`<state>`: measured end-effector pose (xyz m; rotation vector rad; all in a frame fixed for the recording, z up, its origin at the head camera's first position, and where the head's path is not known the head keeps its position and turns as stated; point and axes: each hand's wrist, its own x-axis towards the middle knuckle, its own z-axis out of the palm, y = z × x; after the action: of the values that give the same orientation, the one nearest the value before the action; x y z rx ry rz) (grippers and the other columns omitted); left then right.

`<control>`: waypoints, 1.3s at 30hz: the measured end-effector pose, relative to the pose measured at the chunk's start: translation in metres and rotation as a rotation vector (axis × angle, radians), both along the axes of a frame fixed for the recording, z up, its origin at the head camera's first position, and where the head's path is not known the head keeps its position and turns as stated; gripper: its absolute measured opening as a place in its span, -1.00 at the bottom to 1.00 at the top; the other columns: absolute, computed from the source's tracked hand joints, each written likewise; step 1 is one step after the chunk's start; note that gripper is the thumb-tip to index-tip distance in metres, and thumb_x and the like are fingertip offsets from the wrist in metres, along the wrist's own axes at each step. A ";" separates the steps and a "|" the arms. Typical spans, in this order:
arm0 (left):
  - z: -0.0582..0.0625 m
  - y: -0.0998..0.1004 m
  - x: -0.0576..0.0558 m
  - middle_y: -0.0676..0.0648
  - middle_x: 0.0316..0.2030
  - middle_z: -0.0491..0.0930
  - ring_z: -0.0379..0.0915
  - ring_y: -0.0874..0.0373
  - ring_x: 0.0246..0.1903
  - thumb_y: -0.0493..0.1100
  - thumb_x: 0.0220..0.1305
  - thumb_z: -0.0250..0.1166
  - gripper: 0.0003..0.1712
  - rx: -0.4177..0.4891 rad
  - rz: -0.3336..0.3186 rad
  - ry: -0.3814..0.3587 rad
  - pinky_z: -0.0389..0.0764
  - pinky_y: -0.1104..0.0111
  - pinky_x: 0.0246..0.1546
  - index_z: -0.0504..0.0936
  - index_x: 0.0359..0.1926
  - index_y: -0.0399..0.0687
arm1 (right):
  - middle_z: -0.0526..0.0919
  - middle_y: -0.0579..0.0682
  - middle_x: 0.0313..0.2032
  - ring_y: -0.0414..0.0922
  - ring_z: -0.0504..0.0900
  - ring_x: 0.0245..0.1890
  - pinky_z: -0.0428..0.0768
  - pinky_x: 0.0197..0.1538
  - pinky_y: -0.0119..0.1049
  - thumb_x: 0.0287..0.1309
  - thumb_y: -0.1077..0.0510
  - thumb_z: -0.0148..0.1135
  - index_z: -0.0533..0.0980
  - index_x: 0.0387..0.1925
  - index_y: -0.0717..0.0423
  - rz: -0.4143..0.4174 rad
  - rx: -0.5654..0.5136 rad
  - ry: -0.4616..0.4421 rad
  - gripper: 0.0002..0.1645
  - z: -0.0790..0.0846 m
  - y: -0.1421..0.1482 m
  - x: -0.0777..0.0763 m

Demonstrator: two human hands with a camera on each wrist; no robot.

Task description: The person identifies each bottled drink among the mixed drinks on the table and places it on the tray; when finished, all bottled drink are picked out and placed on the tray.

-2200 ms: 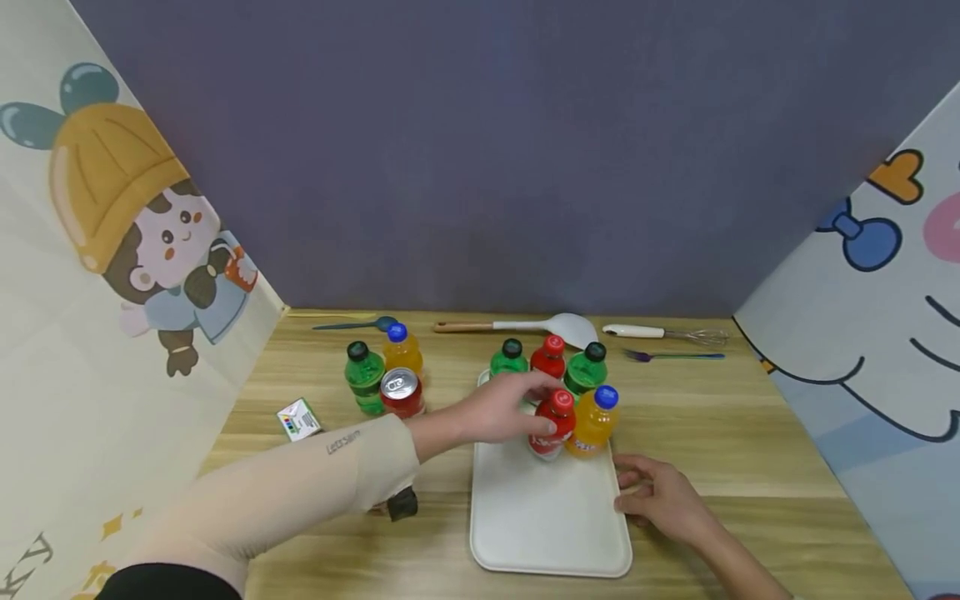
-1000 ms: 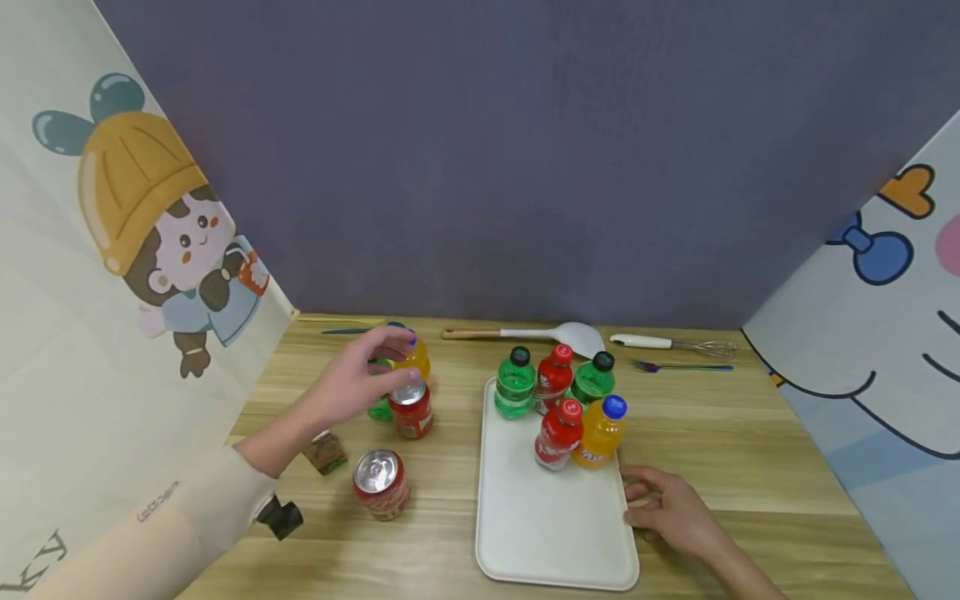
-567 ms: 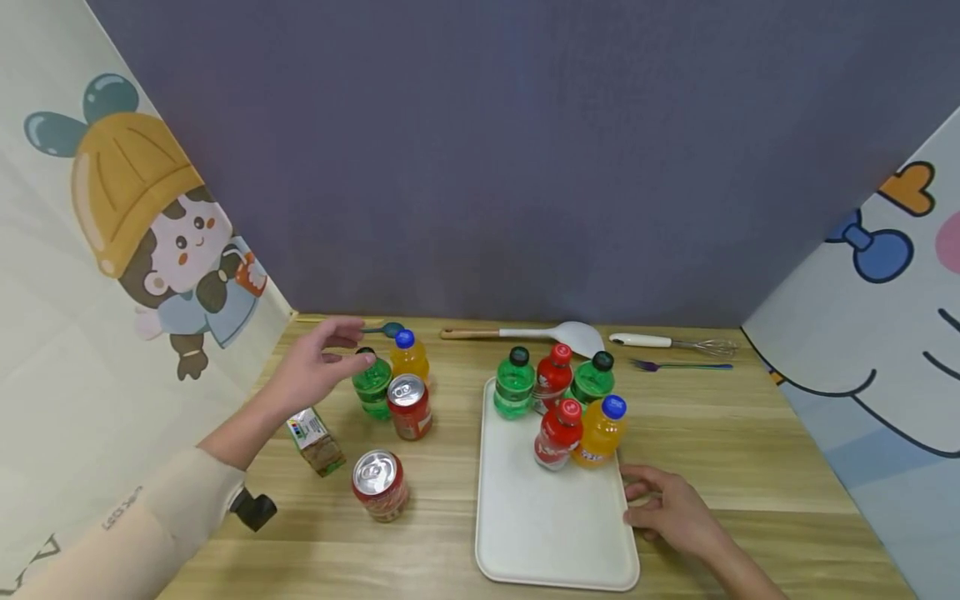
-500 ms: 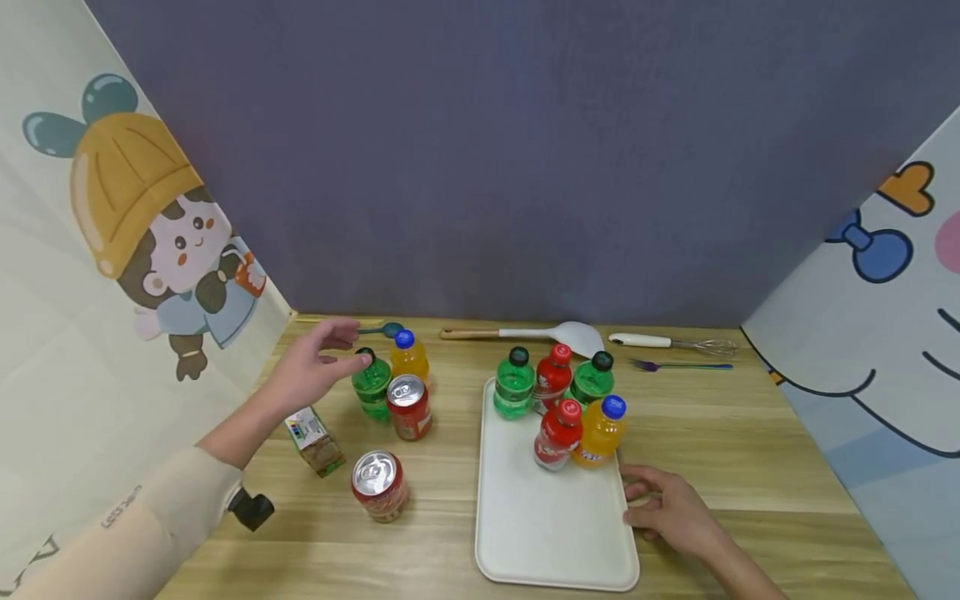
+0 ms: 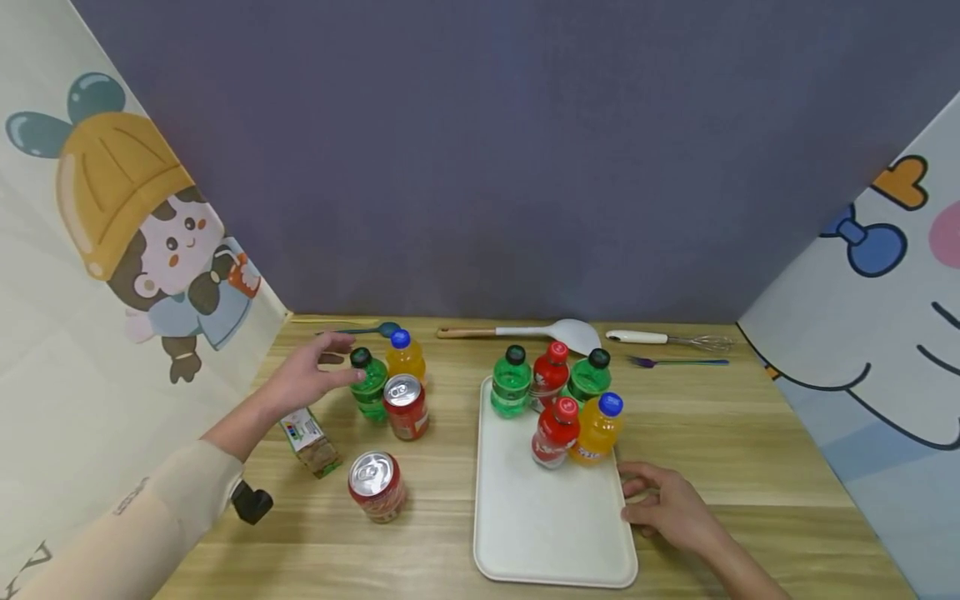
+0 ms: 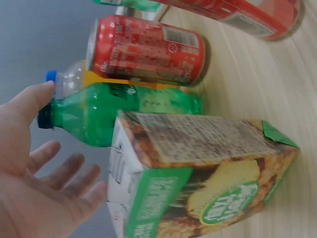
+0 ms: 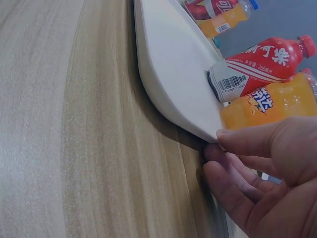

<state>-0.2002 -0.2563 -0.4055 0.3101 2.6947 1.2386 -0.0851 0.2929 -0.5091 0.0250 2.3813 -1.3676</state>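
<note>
My left hand [image 5: 305,379] reaches to the green soda bottle [image 5: 371,398] standing left of the tray, fingers spread beside its black cap. In the left wrist view the thumb [image 6: 37,98] is right at the cap and the other fingers are apart from the bottle. An orange soda bottle [image 5: 406,360] and a red soda can [image 5: 406,408] stand close by it. My right hand [image 5: 667,507] pinches the edge of the white tray [image 5: 551,533], thumb at the rim and fingers beneath. On the tray stand several bottles, including a cola bottle [image 5: 556,435] and an orange soda bottle [image 5: 598,429].
A drink carton [image 5: 312,446] stands under my left wrist, and another red can [image 5: 377,487] is nearer the front. Along the back lie a dark spoon [image 5: 386,329], a white turner [image 5: 573,335], a whisk [image 5: 637,337] and a fork [image 5: 675,362].
My left hand let go of the front cola bottle on the tray and moved left to the green bottle. Lately it has edged slightly lower around its cap. The right hand stays at the tray.
</note>
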 end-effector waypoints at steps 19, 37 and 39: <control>-0.023 -0.003 -0.004 -0.29 0.25 0.57 0.56 -0.29 0.19 0.01 0.35 0.41 -0.38 0.092 -0.013 -0.031 0.61 -0.08 0.17 0.55 0.33 -0.17 | 0.65 0.14 -0.13 -0.04 0.66 -0.41 0.71 -0.43 -0.18 0.05 0.29 0.51 0.34 0.39 0.39 0.011 -0.040 -0.009 -0.13 -0.002 0.001 0.001; -0.021 0.004 -0.005 -0.28 0.21 0.59 0.55 -0.24 0.20 0.06 0.36 0.40 -0.38 0.136 0.043 -0.063 0.63 -0.03 0.16 0.55 0.29 -0.18 | 0.65 0.12 -0.12 -0.03 0.65 -0.40 0.71 -0.42 -0.18 0.08 0.29 0.50 0.35 0.38 0.37 -0.001 -0.025 -0.019 -0.15 -0.001 0.001 0.000; -0.020 0.004 -0.006 -0.27 0.19 0.60 0.56 -0.23 0.18 0.06 0.36 0.40 -0.39 0.124 0.042 -0.043 0.65 0.00 0.13 0.55 0.28 -0.18 | 0.65 0.12 -0.12 -0.02 0.65 -0.39 0.71 -0.42 -0.17 0.08 0.28 0.50 0.35 0.38 0.37 -0.002 -0.025 -0.020 -0.15 -0.001 0.001 -0.001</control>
<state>-0.2062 -0.2521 -0.4259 0.2395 2.6064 1.4112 -0.0858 0.2942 -0.5102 0.0339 2.3480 -1.3907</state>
